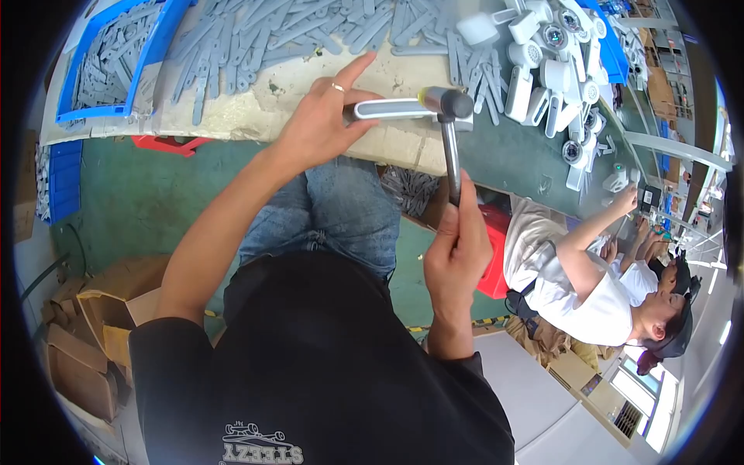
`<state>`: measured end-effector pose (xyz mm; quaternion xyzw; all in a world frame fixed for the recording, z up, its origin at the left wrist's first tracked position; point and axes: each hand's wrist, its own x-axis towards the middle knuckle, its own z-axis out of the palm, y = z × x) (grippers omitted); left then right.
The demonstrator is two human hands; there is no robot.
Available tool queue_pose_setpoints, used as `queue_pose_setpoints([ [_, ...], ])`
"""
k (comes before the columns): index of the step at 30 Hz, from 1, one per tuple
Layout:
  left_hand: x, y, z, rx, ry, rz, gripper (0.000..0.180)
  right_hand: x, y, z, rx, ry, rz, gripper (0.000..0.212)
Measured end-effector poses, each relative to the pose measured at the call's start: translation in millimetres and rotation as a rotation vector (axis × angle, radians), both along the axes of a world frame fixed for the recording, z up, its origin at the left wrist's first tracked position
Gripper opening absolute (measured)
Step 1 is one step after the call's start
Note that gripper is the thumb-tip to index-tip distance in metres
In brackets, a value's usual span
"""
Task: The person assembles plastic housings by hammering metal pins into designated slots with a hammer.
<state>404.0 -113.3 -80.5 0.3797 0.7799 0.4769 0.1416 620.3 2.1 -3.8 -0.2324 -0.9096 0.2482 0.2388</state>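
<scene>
My left hand (322, 120), with a ring on one finger and the index finger stretched out, grips the near end of a slim white-and-grey handle-shaped part (394, 108). That part lies level above the table edge. My right hand (459, 252) is closed round a hammer (451, 151) with a metal shaft, held upright. Its head has a dark face on one side and a yellow end on the other. The head overlaps the far end of the part in view; whether they touch I cannot tell.
Many loose grey strips (256, 43) are heaped along the back of the worktable (287, 81). A blue bin (139, 74) of strips stands at the left. White round-headed devices (554, 74) pile up at the right. Further right sits a co-worker (589, 302), beside a red stool (494, 260).
</scene>
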Motion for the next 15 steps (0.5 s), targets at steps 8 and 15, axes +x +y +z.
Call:
queue_pose_setpoints([
  [8,-1,2,0,0.009,-0.073,0.011,0.094,-9,-10,-6,0.05,-0.109,0.103,0.05],
  [15,-4,5,0,0.04,-0.095,0.003,0.093,-15,-2,-15,0.053,-0.243,0.095,0.044],
])
